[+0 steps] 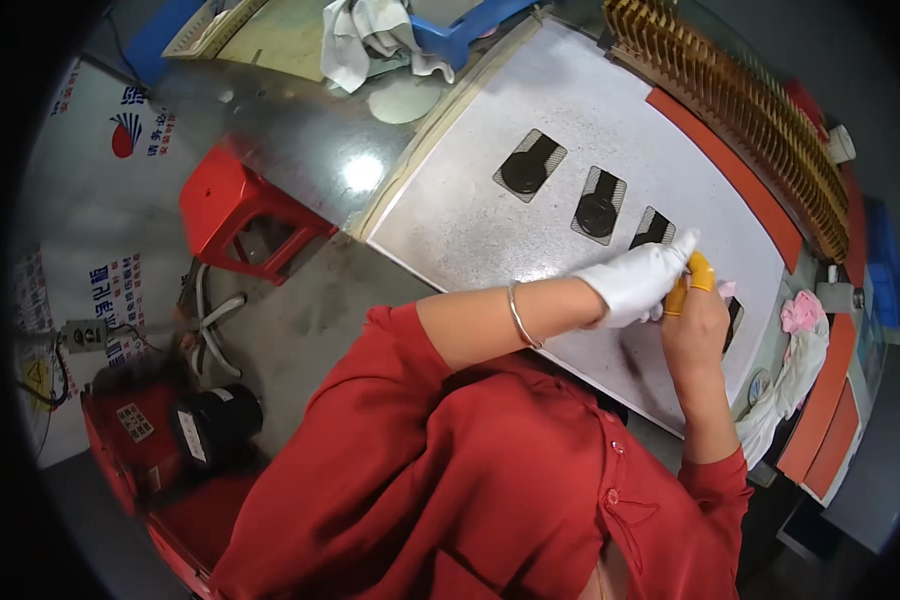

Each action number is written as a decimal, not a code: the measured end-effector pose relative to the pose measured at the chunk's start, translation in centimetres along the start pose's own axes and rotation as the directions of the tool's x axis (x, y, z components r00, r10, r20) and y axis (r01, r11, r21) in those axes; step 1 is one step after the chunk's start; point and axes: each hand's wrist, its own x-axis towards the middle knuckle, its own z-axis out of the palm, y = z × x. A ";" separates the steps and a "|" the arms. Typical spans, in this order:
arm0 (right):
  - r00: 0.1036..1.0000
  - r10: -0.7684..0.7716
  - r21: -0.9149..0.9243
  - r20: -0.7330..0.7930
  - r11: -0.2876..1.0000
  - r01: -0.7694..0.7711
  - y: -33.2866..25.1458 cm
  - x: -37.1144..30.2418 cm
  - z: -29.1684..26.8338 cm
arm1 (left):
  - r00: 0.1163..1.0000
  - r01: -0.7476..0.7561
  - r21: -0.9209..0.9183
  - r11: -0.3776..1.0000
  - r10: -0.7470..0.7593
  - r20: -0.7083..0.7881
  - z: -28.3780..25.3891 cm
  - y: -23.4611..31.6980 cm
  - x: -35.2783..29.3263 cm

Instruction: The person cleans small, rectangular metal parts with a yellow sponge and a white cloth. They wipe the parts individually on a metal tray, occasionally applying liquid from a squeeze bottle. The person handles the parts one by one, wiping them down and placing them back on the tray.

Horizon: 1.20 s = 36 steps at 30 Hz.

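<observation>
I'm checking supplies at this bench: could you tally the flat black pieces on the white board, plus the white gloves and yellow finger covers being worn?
Flat black pieces: 4, two partly hidden
White gloves: 1
Yellow finger covers: 2 visible
Total: 7

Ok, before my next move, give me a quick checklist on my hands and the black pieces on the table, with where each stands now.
1. Left hand covered: ok, white glove on.
2. Right hand fully covered: not ok, yellow finger covers on, the back of the hand bare.
3. Left forearm free of jewellery: not ok, silver bangle on.
4. Leftmost black piece and next black piece apart: ok, a gap shows between them on the white tabletop.
5. Third black piece fully visible: not ok, the glove hides part.
6. Anything held between the hands: cannot tell, they block the view.
</observation>
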 end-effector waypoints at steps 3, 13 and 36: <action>0.990 -0.138 0.113 -0.023 0.984 0.140 0.6 0.6 -0.1 | 0.954 0.261 -0.301 0.917 -0.198 0.224 -1.1 0.1 1.5; 0.922 0.143 0.646 0.359 0.675 -0.356 2.3 0.4 -3.3 | 0.918 0.313 -0.226 0.922 -0.233 0.321 -0.3 1.5 1.8; 0.817 0.537 -0.292 -0.213 0.763 -0.577 42.6 -0.8 -19.8 | 0.898 -0.264 0.350 0.899 0.361 -0.252 -7.5 4.1 1.3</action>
